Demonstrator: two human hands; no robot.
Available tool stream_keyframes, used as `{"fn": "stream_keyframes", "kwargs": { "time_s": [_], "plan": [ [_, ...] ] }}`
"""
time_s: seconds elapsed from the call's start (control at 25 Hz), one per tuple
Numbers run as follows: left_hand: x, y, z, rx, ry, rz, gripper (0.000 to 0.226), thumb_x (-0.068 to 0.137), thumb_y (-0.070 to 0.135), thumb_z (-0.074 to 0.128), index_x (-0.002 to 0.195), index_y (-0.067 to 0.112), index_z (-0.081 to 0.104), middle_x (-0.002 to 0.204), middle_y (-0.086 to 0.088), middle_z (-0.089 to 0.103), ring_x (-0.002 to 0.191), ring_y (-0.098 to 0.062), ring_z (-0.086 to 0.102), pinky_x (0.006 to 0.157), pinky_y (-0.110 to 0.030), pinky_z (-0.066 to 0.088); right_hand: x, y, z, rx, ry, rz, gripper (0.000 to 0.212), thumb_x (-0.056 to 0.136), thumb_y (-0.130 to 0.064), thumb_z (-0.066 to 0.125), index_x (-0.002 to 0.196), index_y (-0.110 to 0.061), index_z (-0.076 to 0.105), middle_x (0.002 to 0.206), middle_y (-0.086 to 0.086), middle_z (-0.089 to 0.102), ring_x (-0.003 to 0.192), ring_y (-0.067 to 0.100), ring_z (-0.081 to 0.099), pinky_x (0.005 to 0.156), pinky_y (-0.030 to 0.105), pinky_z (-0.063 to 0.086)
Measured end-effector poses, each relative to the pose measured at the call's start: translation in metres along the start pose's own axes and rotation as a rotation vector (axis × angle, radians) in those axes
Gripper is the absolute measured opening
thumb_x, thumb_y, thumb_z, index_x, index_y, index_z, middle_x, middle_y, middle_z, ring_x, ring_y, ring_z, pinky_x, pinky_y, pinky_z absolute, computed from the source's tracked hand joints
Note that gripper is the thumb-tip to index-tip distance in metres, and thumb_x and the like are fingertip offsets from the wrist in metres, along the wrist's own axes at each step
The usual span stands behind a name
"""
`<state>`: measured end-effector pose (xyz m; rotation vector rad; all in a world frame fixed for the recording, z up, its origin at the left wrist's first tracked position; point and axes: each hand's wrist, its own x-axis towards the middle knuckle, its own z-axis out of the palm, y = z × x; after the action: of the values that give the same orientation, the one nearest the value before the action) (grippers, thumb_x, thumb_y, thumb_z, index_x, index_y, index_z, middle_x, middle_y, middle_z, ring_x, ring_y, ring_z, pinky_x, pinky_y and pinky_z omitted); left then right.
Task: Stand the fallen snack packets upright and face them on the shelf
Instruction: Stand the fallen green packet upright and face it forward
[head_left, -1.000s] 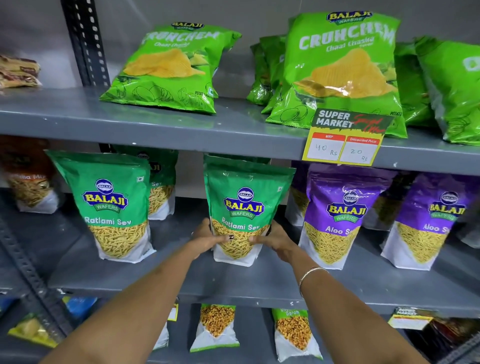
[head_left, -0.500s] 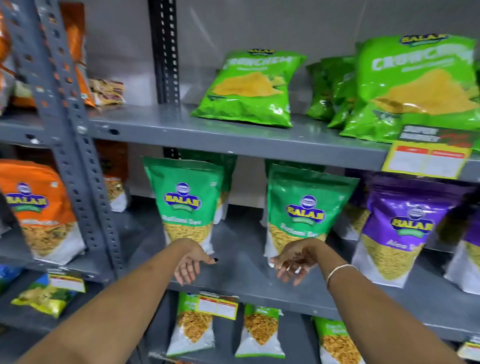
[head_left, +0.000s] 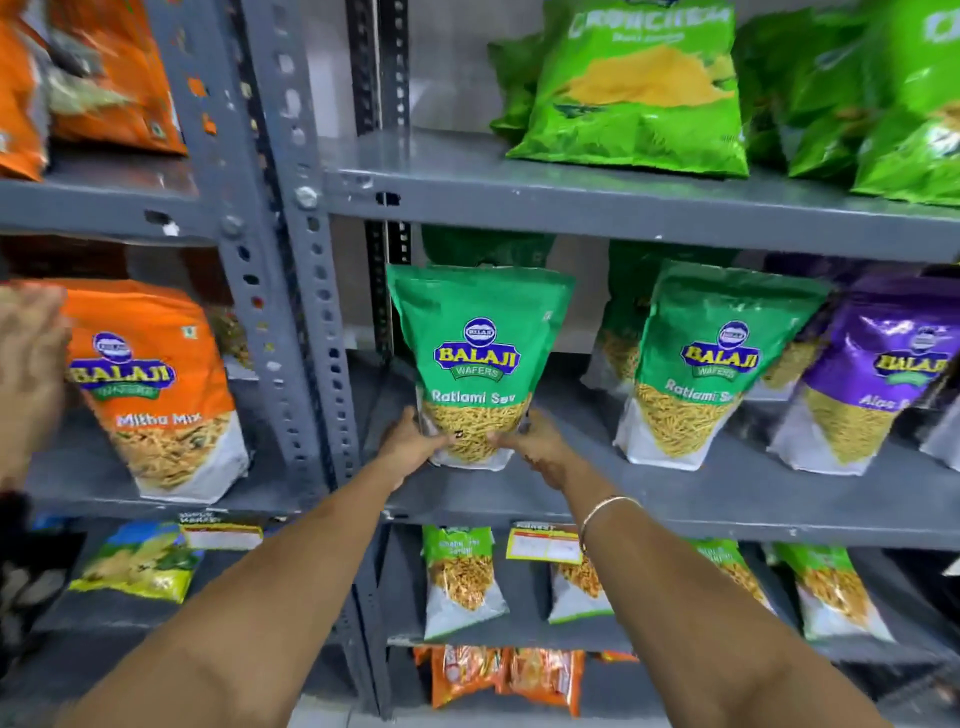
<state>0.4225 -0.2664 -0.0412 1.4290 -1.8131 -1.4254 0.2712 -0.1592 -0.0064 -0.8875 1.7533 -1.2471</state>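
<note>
- On the middle shelf (head_left: 675, 499), just right of the grey upright post (head_left: 306, 312), a green Ratlami Sev packet (head_left: 478, 358) stands upright with its front facing out.
- Both hands are clamped on its lower corners — left hand (head_left: 410, 447) on one side, right hand (head_left: 540, 447) on the other, thumbs across the clear window.
- Right of that packet, well apart, stands a second Ratlami Sev packet (head_left: 711, 364), then a purple Aloo packet (head_left: 872, 374) beside it.
- Left of the post an orange Mitha Mix packet (head_left: 156, 389) stands tilted.
- Above the held packet, green Crunchem bags (head_left: 644, 88) lean on the upper shelf (head_left: 571, 202).
- A bangle (head_left: 608, 512) circles the right wrist.
</note>
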Motion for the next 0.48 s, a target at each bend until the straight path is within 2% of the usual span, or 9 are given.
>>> {"fn": "stream_keyframes", "kwargs": {
  "time_s": [0.04, 0.12, 0.24, 0.4, 0.48],
  "plan": [
    [-0.003, -0.004, 0.001, 0.019, 0.012, 0.017, 0.061, 0.07, 0.027, 0.077, 0.117, 0.004, 0.046, 0.127, -0.018, 0.06, 0.118, -0.033, 0.056, 0.102, -0.047, 0.045, -0.004, 0.003, 0.002, -0.044, 0.044, -0.003, 0.061, 0.075, -0.006, 0.073, 0.13, -0.003, 0.046, 0.133, 0.02, 0.056, 0.124, 0.036, 0.052, 0.103, 0.042, 0.045],
    [-0.023, 0.001, 0.0, 0.079, 0.049, 0.053, 0.056, 0.071, 0.03, 0.076, 0.112, 0.004, 0.048, 0.123, -0.017, 0.063, 0.114, -0.032, 0.059, 0.099, -0.042, 0.047, -0.013, 0.01, 0.004, -0.125, 0.094, -0.027, 0.066, 0.073, -0.014, 0.077, 0.13, -0.005, 0.046, 0.134, 0.021, 0.055, 0.125, 0.038, 0.05, 0.105, 0.052, 0.042],
    [-0.044, 0.006, -0.004, 0.167, 0.051, 0.058, 0.057, 0.076, 0.028, 0.072, 0.119, -0.001, 0.049, 0.125, -0.018, 0.062, 0.115, -0.03, 0.058, 0.093, -0.035, 0.045, -0.034, 0.007, 0.004, -0.212, 0.11, -0.05, 0.065, 0.074, -0.019, 0.076, 0.13, -0.004, 0.045, 0.134, 0.019, 0.056, 0.124, 0.036, 0.052, 0.104, 0.05, 0.043],
    [-0.055, 0.006, -0.005, 0.247, 0.045, 0.082, 0.059, 0.075, 0.03, 0.073, 0.119, -0.001, 0.05, 0.129, -0.019, 0.059, 0.118, -0.031, 0.056, 0.094, -0.036, 0.045, -0.044, 0.008, 0.0, -0.273, 0.096, -0.03, 0.062, 0.076, -0.022, 0.074, 0.129, -0.004, 0.048, 0.133, 0.018, 0.057, 0.123, 0.034, 0.053, 0.099, 0.04, 0.046],
    [-0.058, 0.005, -0.004, 0.256, 0.058, 0.072, 0.059, 0.075, 0.031, 0.073, 0.121, 0.0, 0.05, 0.131, -0.019, 0.058, 0.119, -0.031, 0.055, 0.094, -0.035, 0.045, -0.046, 0.008, -0.001, -0.27, 0.078, -0.025, 0.062, 0.075, -0.023, 0.075, 0.128, -0.004, 0.049, 0.134, 0.017, 0.057, 0.123, 0.034, 0.053, 0.102, 0.043, 0.046]
  ]
}}
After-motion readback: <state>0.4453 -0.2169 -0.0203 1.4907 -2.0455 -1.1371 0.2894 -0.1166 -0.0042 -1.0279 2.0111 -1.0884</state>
